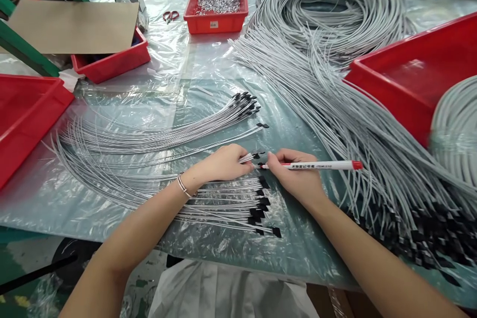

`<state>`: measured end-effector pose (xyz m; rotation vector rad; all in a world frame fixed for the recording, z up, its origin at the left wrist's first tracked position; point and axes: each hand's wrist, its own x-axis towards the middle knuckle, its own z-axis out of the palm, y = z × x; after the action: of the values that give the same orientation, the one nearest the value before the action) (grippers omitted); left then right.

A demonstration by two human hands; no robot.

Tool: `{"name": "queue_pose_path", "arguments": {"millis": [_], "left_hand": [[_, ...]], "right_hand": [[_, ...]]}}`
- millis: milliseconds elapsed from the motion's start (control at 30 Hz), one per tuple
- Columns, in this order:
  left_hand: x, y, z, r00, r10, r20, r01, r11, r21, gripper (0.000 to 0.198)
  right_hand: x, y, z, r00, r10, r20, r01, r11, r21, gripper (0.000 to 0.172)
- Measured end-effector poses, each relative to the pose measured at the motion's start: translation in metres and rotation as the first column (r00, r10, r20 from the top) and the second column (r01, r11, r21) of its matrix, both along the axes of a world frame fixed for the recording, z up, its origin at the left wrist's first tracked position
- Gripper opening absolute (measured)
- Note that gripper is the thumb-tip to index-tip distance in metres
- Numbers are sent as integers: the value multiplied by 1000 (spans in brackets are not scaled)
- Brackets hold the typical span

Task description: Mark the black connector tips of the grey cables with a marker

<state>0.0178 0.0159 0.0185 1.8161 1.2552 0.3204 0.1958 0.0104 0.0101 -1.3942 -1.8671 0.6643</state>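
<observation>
My left hand point(231, 161) is closed on a few thin grey cables, gripped close to their black connector ends point(257, 156). In my right hand point(294, 174) is a white marker pen point(322, 165) with red ends, its tip touching or almost touching a black connector by my left fingertips. Nearer to me, several loose cables point(223, 202) lie side by side with black connectors point(264, 201) pointing right. Beyond my left hand rests a gathered bundle of cables point(167, 138), with one or two cables point(223, 145) lying apart from it.
A large heap of grey cables point(313, 94) covers the right side, with a big coil point(328, 0) behind. Red bins stand at the right point(406, 67), left point(30, 104) and back left point(119, 63). A red tray point(216, 24) holds small metal parts; red-handled snips point(170, 16) lie beside it.
</observation>
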Motion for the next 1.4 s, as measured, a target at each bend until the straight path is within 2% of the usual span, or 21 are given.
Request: {"name": "queue_pose_path", "arguments": {"millis": [200,333,433,500,600,700,767,933,1133,1400], "left_hand": [[1,1,-1,1000,4,-13,-3,1000,19,39],[0,1,-1,1000,1,-4,-1,999,36,38],[-3,0,0,996,-41,77,46,997,-60,37],[-5,-2,1,984,-56,171,85,981,-173,39],[-7,-2,1,959,-20,284,105,952,-287,42],[-8,-2,3,942,9,336,111,935,-336,42],[-10,-2,4,941,-14,338,123,944,-305,42],[-14,-3,8,968,-130,215,149,986,-74,46],[-16,-1,10,973,-156,173,175,979,-103,39],[-18,-1,16,960,-154,235,190,972,-138,49]], "right_hand": [[-2,1,2,1000,14,-4,-15,1000,-14,35],[2,5,1,998,-3,-67,1,1000,-19,36],[8,7,-1,981,-55,-188,43,997,-63,33],[10,7,0,933,-71,-352,45,996,-83,33],[11,5,7,806,-46,-590,3,997,-73,34],[11,2,13,735,-9,-678,-21,999,-35,32],[11,1,15,729,0,-684,-28,999,-30,33],[13,2,8,789,-20,-614,-28,997,-68,32],[13,2,6,801,-16,-598,-25,998,-61,32],[15,3,3,822,-25,-569,-21,997,-74,34]]}}
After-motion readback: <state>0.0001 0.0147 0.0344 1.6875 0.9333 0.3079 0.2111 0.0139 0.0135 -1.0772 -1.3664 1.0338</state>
